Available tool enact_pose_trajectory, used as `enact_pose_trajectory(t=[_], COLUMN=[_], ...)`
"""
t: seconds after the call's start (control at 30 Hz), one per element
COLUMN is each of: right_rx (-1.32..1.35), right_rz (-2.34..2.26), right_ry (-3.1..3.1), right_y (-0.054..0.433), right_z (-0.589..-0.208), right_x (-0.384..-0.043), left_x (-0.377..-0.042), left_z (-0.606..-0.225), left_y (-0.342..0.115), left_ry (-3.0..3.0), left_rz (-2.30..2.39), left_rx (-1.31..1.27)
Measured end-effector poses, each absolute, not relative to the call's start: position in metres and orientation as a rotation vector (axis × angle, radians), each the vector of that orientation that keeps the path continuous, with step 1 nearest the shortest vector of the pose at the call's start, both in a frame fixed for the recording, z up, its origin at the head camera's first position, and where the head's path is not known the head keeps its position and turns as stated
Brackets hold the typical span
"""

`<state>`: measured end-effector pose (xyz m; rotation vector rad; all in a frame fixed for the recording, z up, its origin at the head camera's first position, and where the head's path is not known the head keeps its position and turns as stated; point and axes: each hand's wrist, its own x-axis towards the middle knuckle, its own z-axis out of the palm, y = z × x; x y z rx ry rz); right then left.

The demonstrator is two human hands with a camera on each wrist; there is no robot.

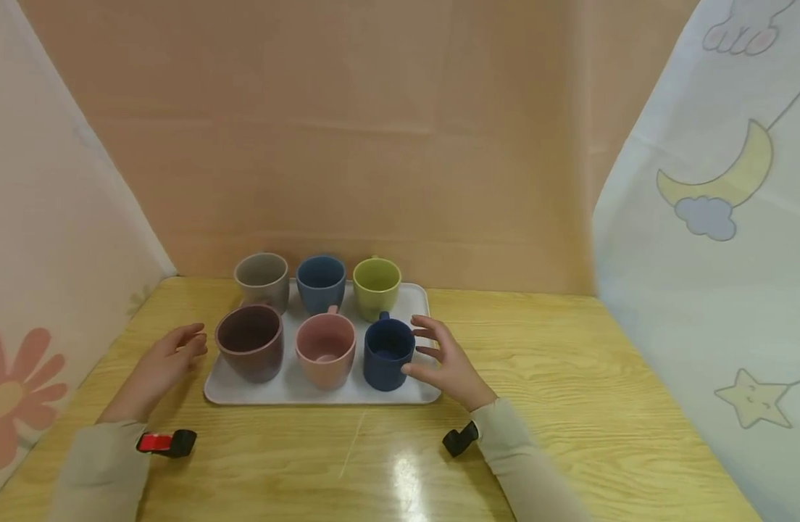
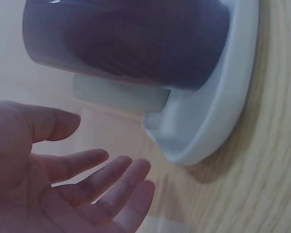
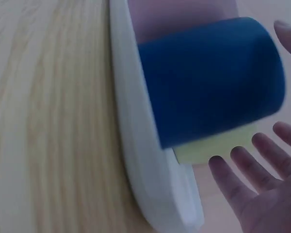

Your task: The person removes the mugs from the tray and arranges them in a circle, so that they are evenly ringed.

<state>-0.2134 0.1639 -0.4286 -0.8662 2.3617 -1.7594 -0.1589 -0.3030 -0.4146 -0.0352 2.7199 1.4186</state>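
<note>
A white tray [image 1: 289,395] carries two rows of mugs. In its front row stand a mauve-brown mug [image 1: 251,348], a pink mug [image 1: 325,355] and a dark blue mug [image 1: 387,359]. My left hand [image 1: 168,366] hovers beside the tray's left edge, fingers loosely bent and apart from the mauve-brown mug, as the left wrist view confirms. Around the right side of the dark blue mug, my right hand [image 1: 448,366] is spread, thumb in front and fingers behind. The right wrist view shows those fingers [image 3: 266,155] relaxed and holding nothing, close to the blue mug.
Along the tray's back row are a grey mug [image 1: 263,279], a medium blue mug [image 1: 321,283] and a yellow-green mug [image 1: 377,288]. The tray rests on a wooden table [image 1: 537,377]. Brown paper [image 1: 374,145] rises behind, and printed sheets [image 1: 700,304] flank both sides.
</note>
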Motion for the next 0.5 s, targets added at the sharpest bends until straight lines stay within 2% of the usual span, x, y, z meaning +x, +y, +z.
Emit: enact_pose_trajectory(t=[0.3,0.5], right_rx=[-0.649,-0.630], right_rz=[-1.703,-1.677], right_ry=[2.331,2.362], right_y=[0.144,0.140], right_z=[-0.432,-0.434], right_x=[-0.210,-0.211], left_x=[-0.161,-0.159], left_z=[-0.430,-0.440], left_y=[-0.305,-0.314], left_ry=[2.546,2.559], left_rz=[1.523,1.537], left_rx=[0.093,0.255])
